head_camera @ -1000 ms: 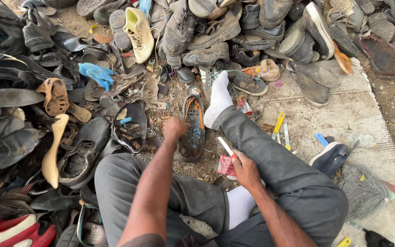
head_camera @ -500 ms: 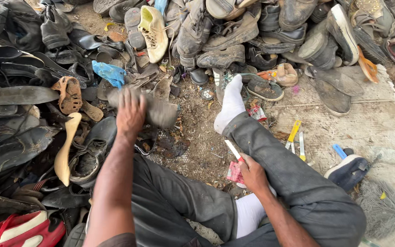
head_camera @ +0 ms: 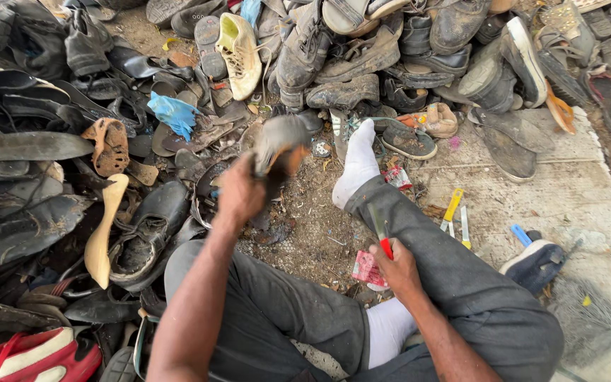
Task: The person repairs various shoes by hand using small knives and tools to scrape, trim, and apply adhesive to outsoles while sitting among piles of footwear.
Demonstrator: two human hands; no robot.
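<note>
head view, looking down on a seated person's lap and the dirt floor (head_camera: 305,233). left hand (head_camera: 240,194) raised over the floor just ahead of the left knee, fingers curled tight round a worn dark leather shoe with a tan inner side (head_camera: 277,145). shoe blurred, so exact tilt hard to tell; long axis seemingly running from the fist up and to the right, toward the big heap of old dark shoes and boots (head_camera: 362,56) along the far edge of the floor. shoe clear of the ground, held in the air, nothing else touching it.

right hand (head_camera: 397,269) resting low on the right thigh, closed round a small knife with a red handle and a grey blade (head_camera: 382,230), blade pointing up and away from the body. well apart from the shoe: shoe up and to the left of the knife tip, with the white-socked foot (head_camera: 358,166) lying between. left hand plainly the nearer, already gripping; right hand not touching the shoe.

just beside the right hand, on the floor, a small red packet (head_camera: 368,269). further right, on the pale woven mat (head_camera: 546,191), a yellow-handled tool (head_camera: 452,205). left edge of the floor crowded with black soles and a pale wooden shoe form (head_camera: 102,233).
</note>
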